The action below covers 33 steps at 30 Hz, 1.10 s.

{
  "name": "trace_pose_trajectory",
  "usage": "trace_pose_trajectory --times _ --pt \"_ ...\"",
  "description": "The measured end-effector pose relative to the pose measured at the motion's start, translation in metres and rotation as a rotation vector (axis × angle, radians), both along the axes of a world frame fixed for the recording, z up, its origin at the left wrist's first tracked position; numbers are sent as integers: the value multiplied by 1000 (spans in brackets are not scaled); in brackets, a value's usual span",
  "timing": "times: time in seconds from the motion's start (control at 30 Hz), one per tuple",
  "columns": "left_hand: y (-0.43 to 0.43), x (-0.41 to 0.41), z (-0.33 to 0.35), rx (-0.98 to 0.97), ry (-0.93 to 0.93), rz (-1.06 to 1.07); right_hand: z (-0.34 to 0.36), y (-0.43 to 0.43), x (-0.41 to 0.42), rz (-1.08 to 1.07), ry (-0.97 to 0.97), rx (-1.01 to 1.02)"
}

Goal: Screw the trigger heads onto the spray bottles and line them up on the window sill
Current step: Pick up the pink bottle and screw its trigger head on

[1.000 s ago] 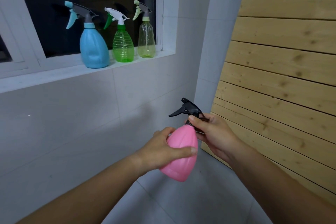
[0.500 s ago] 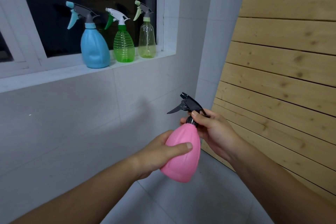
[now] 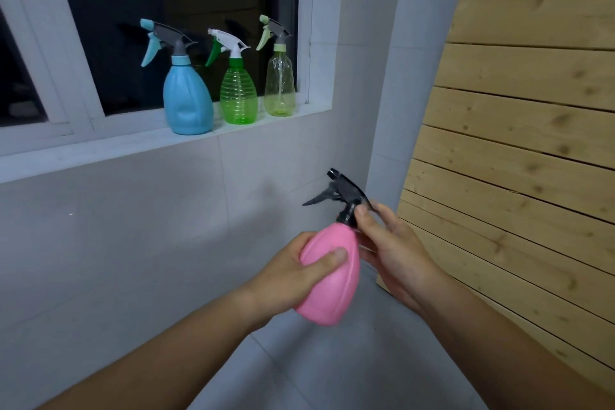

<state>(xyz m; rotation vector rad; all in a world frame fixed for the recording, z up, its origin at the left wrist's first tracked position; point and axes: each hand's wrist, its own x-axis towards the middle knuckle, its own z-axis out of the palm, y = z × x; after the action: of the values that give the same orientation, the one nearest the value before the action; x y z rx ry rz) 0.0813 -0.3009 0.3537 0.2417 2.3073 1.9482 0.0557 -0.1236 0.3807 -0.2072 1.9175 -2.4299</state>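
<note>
A pink spray bottle (image 3: 336, 280) is held in the air below the window, tilted a little to the right. My left hand (image 3: 293, 276) wraps around its body. A black trigger head (image 3: 342, 193) sits on its neck, nozzle pointing left. My right hand (image 3: 389, 246) pinches the black collar of that head with thumb and fingers. On the white window sill (image 3: 100, 150) stand three bottles with heads on: a blue bottle (image 3: 188, 103), a green ribbed bottle (image 3: 238, 96) and a clear yellowish bottle (image 3: 280, 86).
The window frame (image 3: 319, 43) closes the sill's right end just past the clear bottle. A wooden slat wall (image 3: 519, 143) stands close on the right. White tiled wall (image 3: 133, 226) runs below the sill, with tiled floor beneath.
The pink bottle has turned more upright and risen slightly. My right hand has shifted its grip on the black head's collar, and the head has rotated a little.
</note>
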Motion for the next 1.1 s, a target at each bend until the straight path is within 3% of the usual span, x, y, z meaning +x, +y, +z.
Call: trace_pose_trajectory --times 0.13,0.27,0.6,0.8,1.1 --pt "-23 -13 21 191 30 135 8 -15 3 52 95 275" --pt "-56 -19 43 265 61 228 22 -53 3 196 270 283" --pt "-197 -21 126 59 296 476 104 -204 -49 231 491 487" --pt "-258 -32 158 -49 298 595 126 -278 -66 228 549 413" --pt "-296 -60 157 -18 243 681 120 -323 -95 147 562 427"
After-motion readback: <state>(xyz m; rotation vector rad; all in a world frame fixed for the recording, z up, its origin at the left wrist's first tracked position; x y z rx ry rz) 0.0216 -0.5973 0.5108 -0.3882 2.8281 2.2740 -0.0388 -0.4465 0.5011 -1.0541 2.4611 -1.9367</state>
